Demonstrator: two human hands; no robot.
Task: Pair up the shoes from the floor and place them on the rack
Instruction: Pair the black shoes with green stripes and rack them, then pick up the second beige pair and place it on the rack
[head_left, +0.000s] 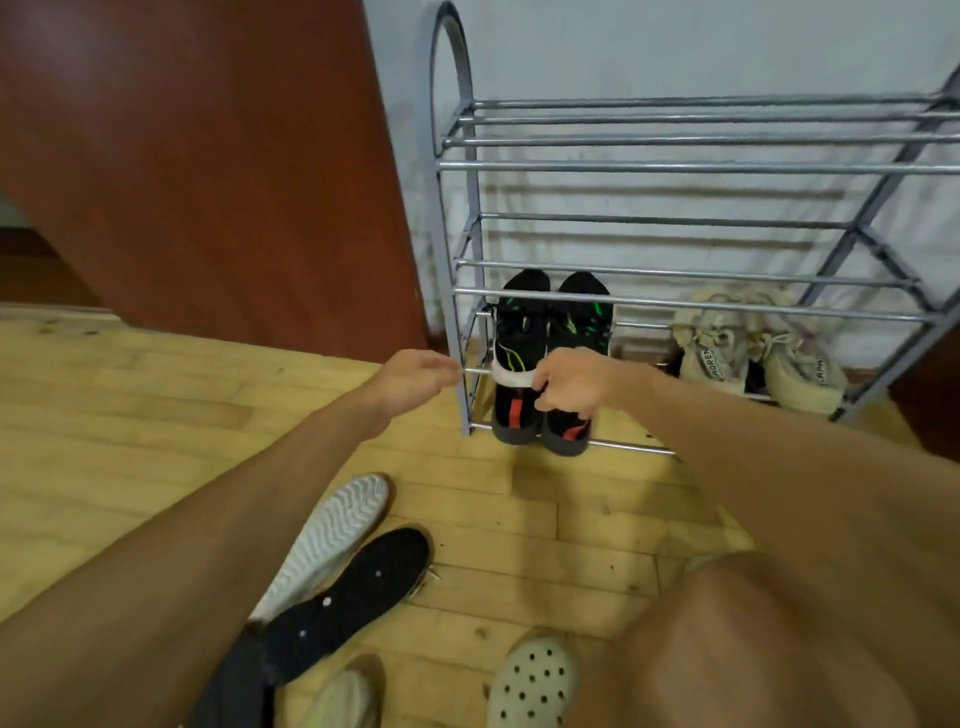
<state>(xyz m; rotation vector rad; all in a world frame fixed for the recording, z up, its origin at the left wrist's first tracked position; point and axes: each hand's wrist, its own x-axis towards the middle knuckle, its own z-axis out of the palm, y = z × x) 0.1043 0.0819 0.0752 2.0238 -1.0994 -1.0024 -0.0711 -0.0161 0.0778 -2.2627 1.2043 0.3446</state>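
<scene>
A pair of black sneakers with green and red marks lies on the bottom shelf of the grey metal rack, toes toward the wall. My right hand grips the heel area of the right black sneaker. My left hand hovers at the rack's left post, fingers loosely curled, holding nothing. A beige sneaker pair rests on the same shelf further right. On the floor near me lie a white shoe sole-up, a black shoe sole-up and a white perforated clog.
A brown wooden door stands left of the rack. The rack's upper shelves hold nothing. My knee fills the lower right. Another pale shoe peeks at the bottom edge. The floor is light wooden planks.
</scene>
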